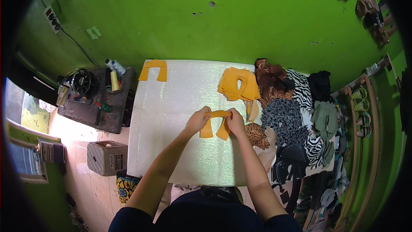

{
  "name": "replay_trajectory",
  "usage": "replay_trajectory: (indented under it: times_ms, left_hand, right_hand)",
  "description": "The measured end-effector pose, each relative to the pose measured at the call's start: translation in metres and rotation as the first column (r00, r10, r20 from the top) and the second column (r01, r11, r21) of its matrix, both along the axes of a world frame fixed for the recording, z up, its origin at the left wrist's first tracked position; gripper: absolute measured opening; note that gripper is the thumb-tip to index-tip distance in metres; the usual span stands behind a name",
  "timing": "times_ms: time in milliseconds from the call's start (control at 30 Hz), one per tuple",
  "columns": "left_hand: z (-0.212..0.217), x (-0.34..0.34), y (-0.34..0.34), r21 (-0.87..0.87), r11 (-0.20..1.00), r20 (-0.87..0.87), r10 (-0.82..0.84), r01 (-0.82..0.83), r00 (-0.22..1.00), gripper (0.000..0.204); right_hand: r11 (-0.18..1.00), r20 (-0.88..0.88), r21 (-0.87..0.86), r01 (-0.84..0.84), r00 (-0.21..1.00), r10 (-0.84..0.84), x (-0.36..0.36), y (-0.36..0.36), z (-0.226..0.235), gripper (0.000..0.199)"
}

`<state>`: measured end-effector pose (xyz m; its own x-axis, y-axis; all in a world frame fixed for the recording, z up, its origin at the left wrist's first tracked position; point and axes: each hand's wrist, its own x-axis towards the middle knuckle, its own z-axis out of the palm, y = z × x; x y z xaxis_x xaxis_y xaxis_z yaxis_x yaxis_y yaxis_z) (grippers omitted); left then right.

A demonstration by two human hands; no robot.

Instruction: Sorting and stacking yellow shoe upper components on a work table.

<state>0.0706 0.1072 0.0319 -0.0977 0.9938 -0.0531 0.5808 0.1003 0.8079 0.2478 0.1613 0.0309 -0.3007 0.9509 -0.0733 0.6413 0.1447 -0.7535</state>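
Both my hands grip a yellow U-shaped cut piece (pixel 218 114) above the middle of the white table. My left hand (pixel 199 119) pinches its left shoulder, and my right hand (pixel 234 121) pinches the right one. The curved band spans between my fingers, and its two legs hang toward me. Whether it is fabric or leather I cannot tell. Beyond my right hand lies a fanned pile of similar yellow pieces (pixel 249 90). Another small set of yellow pieces (pixel 153 69) lies at the table's far left corner.
The white sparkly table (pixel 171 103) stands against a green wall. Heaped fabric scraps (pixel 283 116), some animal-patterned, cover its right side. On the left are a sewing machine (pixel 82 81), thread cones (pixel 114 80) and a cardboard box (pixel 107 157). Sandals hang on a wooden rack (pixel 372 146) at right.
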Motion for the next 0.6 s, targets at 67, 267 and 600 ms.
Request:
replay_trajectory:
  times_ms: [67, 267, 600]
  left_hand:
    - [0.002, -0.021, -0.006, 0.037, 0.997, 0.035, 0.061, -0.062, 0.998, 0.020]
    - [0.003, -0.116, -0.020, 0.093, 0.970, 0.018, 0.222, -0.223, 0.975, 0.025]
    - [0.011, -0.275, 0.007, 0.082, 0.946, 0.146, 0.300, -0.314, 0.943, 0.033]
  right_hand:
    - [0.999, -0.029, 0.048, -0.019, 0.999, 0.020, -0.019, 0.000, 0.000, 0.018]
    - [0.990, -0.260, -0.141, 0.011, 0.964, -0.048, -0.115, -0.006, 0.014, 0.023]
    - [0.989, -0.268, -0.077, 0.124, 0.953, -0.141, -0.283, 0.024, 0.009, 0.024]
